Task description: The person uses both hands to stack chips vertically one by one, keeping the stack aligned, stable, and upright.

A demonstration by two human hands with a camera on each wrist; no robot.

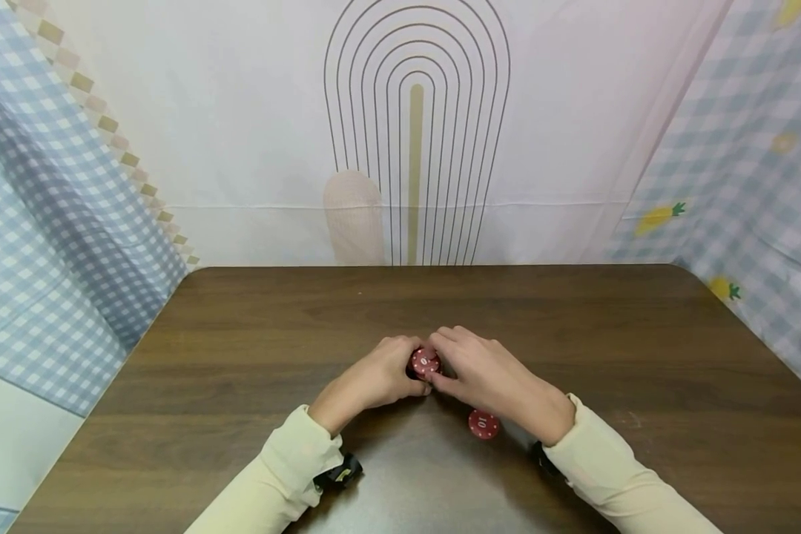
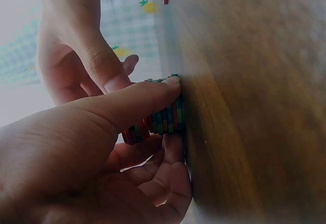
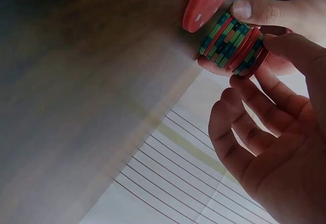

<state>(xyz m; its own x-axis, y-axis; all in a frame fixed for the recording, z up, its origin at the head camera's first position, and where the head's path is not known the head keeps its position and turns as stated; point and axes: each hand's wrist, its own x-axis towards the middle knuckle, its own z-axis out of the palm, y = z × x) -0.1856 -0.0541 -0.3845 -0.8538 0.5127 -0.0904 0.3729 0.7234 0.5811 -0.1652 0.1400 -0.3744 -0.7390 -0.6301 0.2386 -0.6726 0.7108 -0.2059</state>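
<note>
A stack of poker chips (image 1: 426, 362) stands on the table between the two hands, a red chip with white marks on top. In the right wrist view the stack's edge (image 3: 224, 43) shows green, dark and red bands, and its upper chips sit slightly off-line from the lower ones. My left hand (image 1: 380, 377) curls its thumb and fingers round the lower part of the stack, close to the tabletop. The right hand (image 1: 490, 377) pinches the upper chips between thumb and fingertips. One loose red poker chip (image 1: 483, 424), marked 10, lies flat below the right wrist.
The brown wooden table (image 1: 254, 319) has rounded far corners. Behind it hangs a white cloth (image 1: 240, 111) with arch lines. Blue checked cloths (image 1: 47, 222) hang at both sides. Dark bands (image 1: 339, 472) circle both wrists at the cream sleeves.
</note>
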